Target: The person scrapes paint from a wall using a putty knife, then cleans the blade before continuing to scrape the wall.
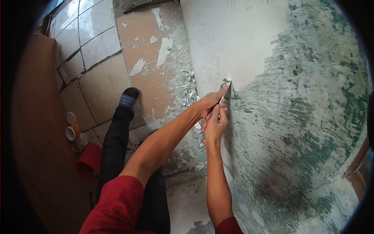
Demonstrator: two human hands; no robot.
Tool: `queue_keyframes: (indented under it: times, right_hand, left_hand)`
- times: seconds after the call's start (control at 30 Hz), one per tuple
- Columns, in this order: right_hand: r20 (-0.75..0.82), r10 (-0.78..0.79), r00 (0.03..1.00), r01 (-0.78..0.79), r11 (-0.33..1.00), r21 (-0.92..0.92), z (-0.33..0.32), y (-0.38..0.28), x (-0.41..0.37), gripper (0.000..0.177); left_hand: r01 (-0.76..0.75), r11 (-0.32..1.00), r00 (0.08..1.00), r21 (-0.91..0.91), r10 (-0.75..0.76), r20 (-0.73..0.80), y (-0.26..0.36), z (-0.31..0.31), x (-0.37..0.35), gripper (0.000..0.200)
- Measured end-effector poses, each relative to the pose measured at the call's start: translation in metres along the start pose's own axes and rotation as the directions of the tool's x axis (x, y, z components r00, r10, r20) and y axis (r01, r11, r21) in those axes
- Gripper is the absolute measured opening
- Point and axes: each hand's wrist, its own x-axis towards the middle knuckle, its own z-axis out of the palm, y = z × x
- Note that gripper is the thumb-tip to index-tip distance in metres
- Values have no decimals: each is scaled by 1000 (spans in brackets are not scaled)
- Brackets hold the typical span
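Note:
Both hands are closed on a scraper (228, 85), its blade against the wall (249, 43) where the pale coating meets rough, scored grey-green plaster. My left hand (211, 102) wraps round it close to the blade. Just below, my right hand (215, 124) grips lower down, its fingers dusted with white flecks. Most of the handle is hidden inside the two hands. Peeled coating flakes (189, 91) lie along the foot of the wall beneath my left forearm.
Larger flakes (165, 50) and dust lie over the tan floor tiles (152, 87). My sandalled foot (128, 97) stands on the tiles. At left are a red bucket (89, 159), several small tubs (71, 133) and a brown panel (39, 117). Cracked white tiles (97, 43) lie farther off.

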Motion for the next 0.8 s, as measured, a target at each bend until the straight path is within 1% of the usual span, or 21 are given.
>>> queue_keyframes:
  times: [0.03,0.07,0.1,0.17,0.2,0.23,0.27,0.3,0.33,0.37,0.4,0.43,0.47,0.53,0.6,0.63,0.73,0.77,0.8]
  right_hand:
    - [-21,14,1000,-13,1000,25,2,2,-6,35]
    - [-43,20,999,-18,999,51,5,0,-10,37]
    - [-63,40,997,-39,999,13,0,-5,-20,31]
    - [-24,-23,999,22,999,-43,0,-14,-10,30]
    - [-13,-38,999,37,996,-75,-4,-12,-9,29]
    - [-6,14,1000,-14,998,-65,-1,-15,6,27]
    - [-5,22,1000,-22,999,-40,7,-18,14,29]
    - [-6,37,999,-37,999,-13,16,-22,15,32]
    - [-9,56,998,-56,998,17,22,-23,13,34]
    - [8,33,999,-33,999,15,21,-18,6,35]
    - [-28,37,999,-36,999,21,18,-15,-4,36]
    - [-61,34,998,-33,999,21,12,-12,-14,36]
    - [-93,29,995,-27,999,21,9,-12,-19,37]
    - [-49,42,998,-42,999,-6,9,-20,-7,39]
    - [-10,59,998,-59,998,-19,17,-25,17,38]
    - [28,63,998,-62,998,-19,25,-25,18,31]
    - [-34,66,997,-63,996,64,37,-23,7,31]
    - [-33,53,998,-51,997,59,34,-18,0,32]
    - [-46,55,997,-51,995,82,27,-18,-13,32]
  left_hand:
    - [-31,997,995,66,37,-95,3,9,-12,54]
    - [-16,999,996,33,18,-85,-5,11,-14,54]
    - [-11,1000,998,1,11,-68,-14,17,-15,53]
    - [-14,999,999,-45,13,-38,-13,19,-7,52]
    - [-41,998,998,-51,38,-46,-9,17,-2,53]
    - [-58,996,997,-63,54,-56,-3,11,4,54]
    - [-90,994,994,-68,85,-68,10,4,11,55]
    - [-66,996,996,-54,63,-57,20,0,11,56]
    - [-54,999,994,5,54,-92,18,1,5,57]
    - [-44,997,991,66,52,-127,14,4,-2,57]
    - [-40,991,986,126,60,-157,12,8,-8,58]
    - [8,986,997,165,4,-76,6,9,-15,63]
    - [-17,999,999,44,19,-45,-9,8,-2,62]
    - [-35,999,997,26,37,-69,-1,12,-1,56]
    - [-20,999,999,-29,19,-43,22,1,8,54]
    - [-9,998,999,-54,7,-37,30,-5,7,53]
    - [0,1000,999,22,1,-39,33,-7,-5,53]
    - [-19,996,998,85,23,-52,26,-4,-8,52]
    - [-11,997,1000,77,13,-28,19,4,-17,51]
